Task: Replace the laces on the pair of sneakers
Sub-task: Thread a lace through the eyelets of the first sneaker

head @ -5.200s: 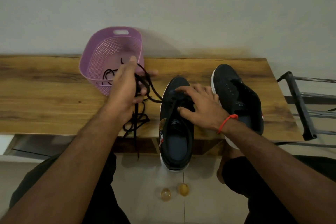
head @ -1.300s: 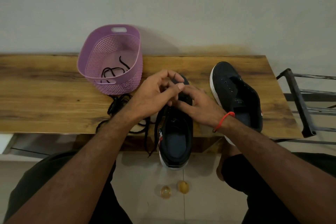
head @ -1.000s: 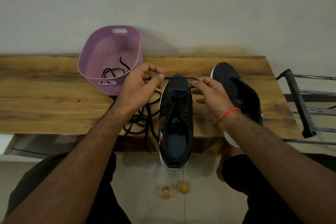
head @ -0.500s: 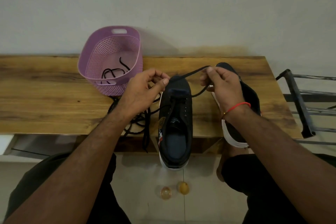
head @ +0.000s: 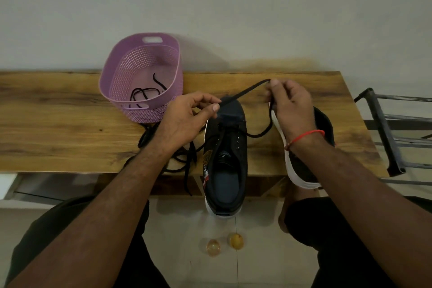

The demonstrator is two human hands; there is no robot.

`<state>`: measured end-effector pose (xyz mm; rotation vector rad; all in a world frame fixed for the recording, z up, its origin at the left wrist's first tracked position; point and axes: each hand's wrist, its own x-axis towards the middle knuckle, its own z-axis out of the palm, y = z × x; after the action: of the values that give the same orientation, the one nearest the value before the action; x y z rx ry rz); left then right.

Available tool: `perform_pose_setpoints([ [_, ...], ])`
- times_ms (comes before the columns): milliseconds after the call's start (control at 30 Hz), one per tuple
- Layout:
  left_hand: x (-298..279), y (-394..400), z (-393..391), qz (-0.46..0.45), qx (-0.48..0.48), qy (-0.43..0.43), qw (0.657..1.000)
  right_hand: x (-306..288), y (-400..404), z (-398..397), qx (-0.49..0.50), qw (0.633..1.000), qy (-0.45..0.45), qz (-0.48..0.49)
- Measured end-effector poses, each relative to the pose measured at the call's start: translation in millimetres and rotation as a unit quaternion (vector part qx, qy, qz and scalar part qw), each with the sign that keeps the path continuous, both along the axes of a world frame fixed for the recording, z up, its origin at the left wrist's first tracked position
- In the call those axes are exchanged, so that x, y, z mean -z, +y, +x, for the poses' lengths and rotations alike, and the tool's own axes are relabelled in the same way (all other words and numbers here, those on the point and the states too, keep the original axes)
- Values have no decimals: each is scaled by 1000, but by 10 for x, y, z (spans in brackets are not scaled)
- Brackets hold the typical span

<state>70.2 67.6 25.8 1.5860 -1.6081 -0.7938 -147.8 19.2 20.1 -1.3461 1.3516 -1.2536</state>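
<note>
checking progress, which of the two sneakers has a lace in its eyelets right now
The middle sneaker, toe pointing at the wall; a black lace runs from it. The right-hand sneaker shows none.

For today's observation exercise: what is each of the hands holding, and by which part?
Both pinch one black lace: the left hand near the sneaker's toe, the right hand at its raised far end.

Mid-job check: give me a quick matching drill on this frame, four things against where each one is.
Things:
1. basket
2. left hand
3. right hand
4. two small round objects

Places:
A. on the floor below the bench
B. pinching the lace above the toe
C. lifting the lace's far end
D. on the bench, back left

Pairs: 1-D, 2-B, 3-C, 4-A
</note>
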Motion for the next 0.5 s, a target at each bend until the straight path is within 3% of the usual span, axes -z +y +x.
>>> perform_pose_setpoints([
  [33, -3, -1, 14, 0, -11, -2, 1000, -16, -26, -22, 31, 998, -45, 15],
  [100, -6, 0, 27, -7, -23, -5, 1000, -12, -47, -41, 53, 998, -26, 13],
  [167, -6, 7, 0, -16, -7, -3, 1000, 35, -12, -28, -3, 995, 96, -19],
  [233, -3, 23, -49, -20, 25, -9, 999, 67, 76, 24, -124, 961, 239, -59],
  [333, 25, 36, -99, -8, 51, -9, 999, 102, 171, 111, -237, 908, 333, -93],
  [400, 31, 27, -92, 5, 42, 0, 999, 82, 162, 115, -219, 918, 323, -78],
  [500, 14, -1, -30, 6, 12, 21, 1000, 33, 45, 20, -94, 975, 202, -24],
])
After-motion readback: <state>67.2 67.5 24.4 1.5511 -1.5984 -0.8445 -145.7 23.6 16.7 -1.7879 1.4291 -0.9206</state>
